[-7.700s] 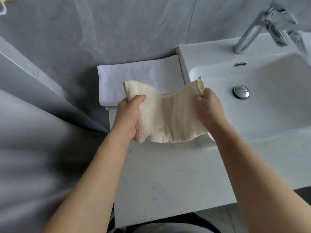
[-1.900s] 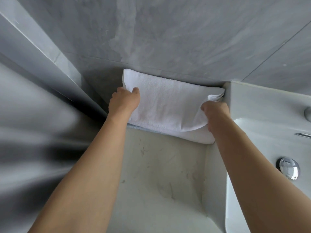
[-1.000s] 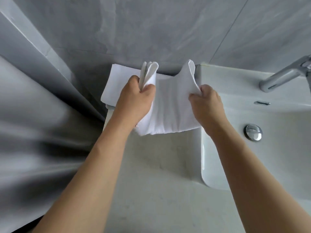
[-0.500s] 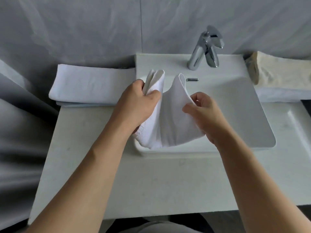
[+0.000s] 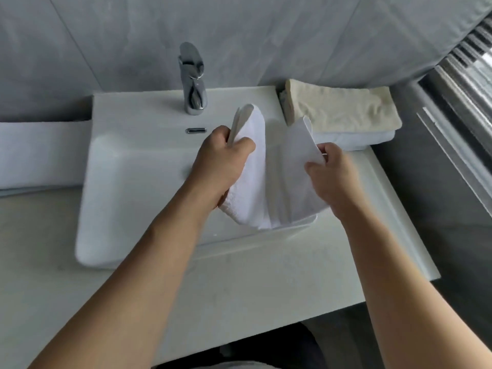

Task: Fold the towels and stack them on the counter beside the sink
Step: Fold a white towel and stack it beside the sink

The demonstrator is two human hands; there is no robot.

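White towel [image 5: 269, 179] hung over the sink [image 5: 138, 166], sagging in a U between your two grips, folded to a narrow band. Your left hand [image 5: 222, 166] was curled round one end, thumb clamped over the doubled edge that stuck up above the fist. Your right hand [image 5: 331, 173] pinched the other end between thumb and fingertips, corner poking up above the pinch. The low point of the sag sat below both grips, close over the basin's front rim.

Stack was just beyond your right grip: a cream towel [image 5: 343, 110] folded on top of a white one [image 5: 359, 138], on the counter [image 5: 266, 288] right of the sink. Another folded white towel [image 5: 40, 153] lay well left of your left grip. Faucet [image 5: 192, 78] stood beyond the left grip.

To do this well, I'd say: you wanted both ends level and the slack pulled out before setting down, or the fold would land crooked. Lead with the right-hand end onto the cream towel, edges matched to it, then lay the left end down and press flat. Risk as I judge it: the sag dipping into the basin or a layer slipping from the light right pinch.
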